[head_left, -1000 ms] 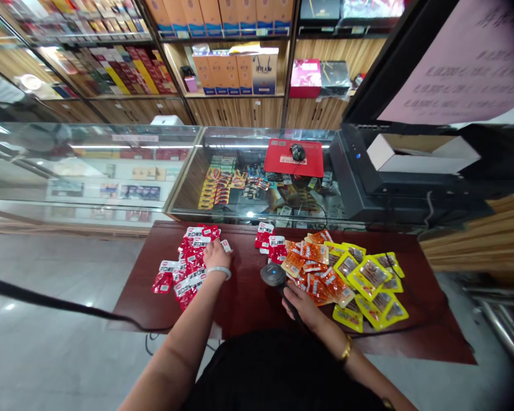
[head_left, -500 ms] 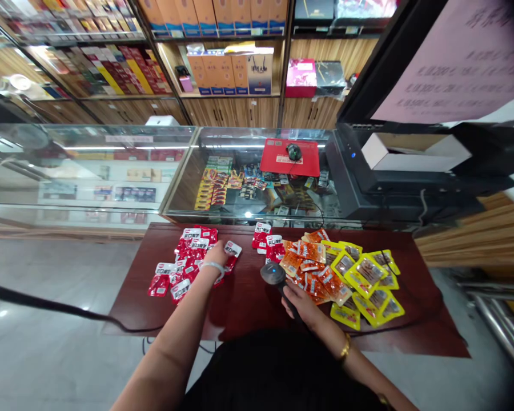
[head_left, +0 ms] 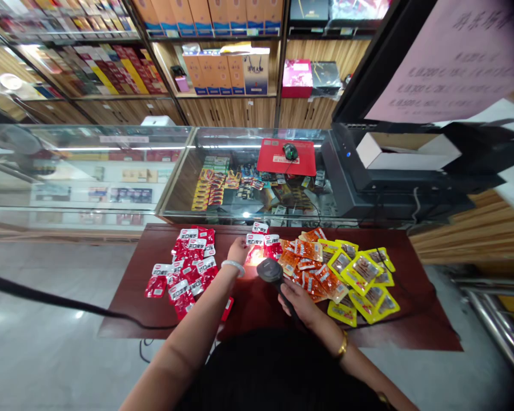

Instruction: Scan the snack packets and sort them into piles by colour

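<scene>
My left hand (head_left: 238, 252) pinches the edge of a red snack packet (head_left: 254, 242) with a white top band, beside two more such packets. A warm glow lights the packet's lower part. In my right hand (head_left: 297, 299) is a black barcode scanner (head_left: 269, 270), its head pointing at the lit packet. Left of my left hand lies a spread of red snack packets (head_left: 191, 257). Orange snack packets (head_left: 309, 249) are heaped beyond the scanner, and yellow snack packets (head_left: 364, 271) lie to their right. My left forearm partly covers a red packet near the table's front.
The dark red table (head_left: 128, 297) stands against a glass display counter (head_left: 180, 171). On the counter are a red mouse pad (head_left: 268, 165), a mouse (head_left: 290, 151) and a dark machine bearing a white box (head_left: 406, 160). A black cable (head_left: 89, 313) crosses at the left.
My left hand has moved right from the red pile with a packet, bringing it in front of the scanner. A light now shines on that packet. My right hand stays nearly in place.
</scene>
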